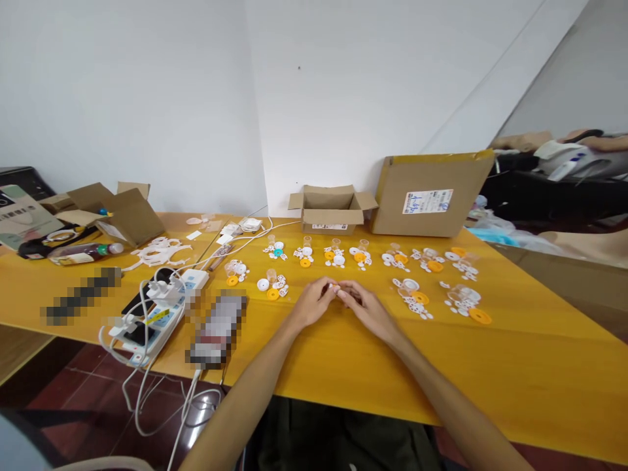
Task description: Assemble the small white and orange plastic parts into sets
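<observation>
My left hand point(315, 302) and my right hand point(362, 306) meet fingertip to fingertip over the middle of the yellow table point(343, 366). Both are closed in a pinch around something small and pale, mostly hidden by the fingers. Beyond them lie several clusters of small plastic parts: white discs point(338, 260), orange wheels point(330, 255) and clear cups point(336, 242). Left of my left hand is a group with an orange wheel point(273, 294) and a white cap point(263, 284). To the right of my right hand sit larger groups, with an orange wheel point(479, 316) nearest the edge.
An open cardboard box point(328, 217) and a large taped carton point(432, 203) stand against the wall. At left are a power strip point(167, 320) with tangled white cables, a phone point(218, 330), a bottle point(83, 253) and another open box point(130, 219).
</observation>
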Demonstrator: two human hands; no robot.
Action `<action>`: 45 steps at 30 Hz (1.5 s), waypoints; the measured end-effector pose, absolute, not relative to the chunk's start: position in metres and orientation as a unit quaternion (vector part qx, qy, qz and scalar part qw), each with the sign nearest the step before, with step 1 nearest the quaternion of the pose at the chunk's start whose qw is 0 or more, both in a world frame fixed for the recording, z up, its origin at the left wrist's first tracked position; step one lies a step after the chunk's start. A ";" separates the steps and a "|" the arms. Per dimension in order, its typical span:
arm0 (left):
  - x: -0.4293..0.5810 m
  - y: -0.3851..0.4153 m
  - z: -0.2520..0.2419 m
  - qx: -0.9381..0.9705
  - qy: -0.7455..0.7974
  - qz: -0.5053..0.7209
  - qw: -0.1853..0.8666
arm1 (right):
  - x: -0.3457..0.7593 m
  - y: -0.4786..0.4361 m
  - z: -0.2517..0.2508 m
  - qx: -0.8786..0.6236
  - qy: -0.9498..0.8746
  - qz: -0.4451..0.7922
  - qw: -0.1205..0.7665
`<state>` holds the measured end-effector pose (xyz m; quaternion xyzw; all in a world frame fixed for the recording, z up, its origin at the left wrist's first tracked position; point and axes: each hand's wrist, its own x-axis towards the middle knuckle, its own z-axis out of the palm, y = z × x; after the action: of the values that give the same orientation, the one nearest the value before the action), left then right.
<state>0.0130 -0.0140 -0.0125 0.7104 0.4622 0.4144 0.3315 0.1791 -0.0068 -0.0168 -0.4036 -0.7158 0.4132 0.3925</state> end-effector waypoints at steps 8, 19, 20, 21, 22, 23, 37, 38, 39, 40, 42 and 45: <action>0.014 -0.015 -0.010 0.704 0.471 0.407 0.342 | 0.180 -0.004 -0.025 -0.418 -0.697 0.425 0.399; 0.015 -0.013 -0.010 0.696 0.482 0.402 0.348 | 0.182 -0.003 -0.033 -0.413 -0.674 0.450 0.415; 0.015 -0.013 -0.010 0.695 0.484 0.402 0.348 | 0.182 -0.003 -0.034 -0.413 -0.673 0.449 0.417; 0.015 -0.013 -0.010 0.693 0.485 0.403 0.348 | 0.182 -0.002 -0.035 -0.414 -0.673 0.447 0.420; 0.015 -0.013 -0.010 0.692 0.486 0.405 0.348 | 0.182 -0.002 -0.036 -0.414 -0.674 0.444 0.421; 0.015 -0.013 -0.010 0.691 0.487 0.406 0.348 | 0.182 -0.002 -0.036 -0.414 -0.676 0.442 0.420; 0.014 -0.015 -0.008 0.661 0.507 0.435 0.342 | 0.187 -0.002 -0.029 -0.411 -0.645 0.454 0.458; 0.013 -0.015 -0.008 0.658 0.506 0.436 0.347 | 0.188 -0.002 -0.028 -0.413 -0.644 0.447 0.464; 0.013 -0.014 -0.009 0.655 0.505 0.438 0.353 | 0.190 -0.002 -0.028 -0.417 -0.643 0.438 0.469; 0.013 -0.014 -0.010 0.651 0.504 0.439 0.360 | 0.192 -0.001 -0.027 -0.421 -0.644 0.427 0.475; 0.012 -0.012 -0.012 0.644 0.501 0.443 0.373 | 0.197 0.001 -0.027 -0.433 -0.648 0.395 0.486; 0.010 -0.010 -0.015 0.637 0.497 0.449 0.382 | 0.206 0.004 -0.028 -0.462 -0.675 0.308 0.485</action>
<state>0.0101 -0.0099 -0.0148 0.6374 0.4967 0.4486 0.3818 0.2063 0.0042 -0.0281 -0.4620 -0.6754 0.3081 0.4853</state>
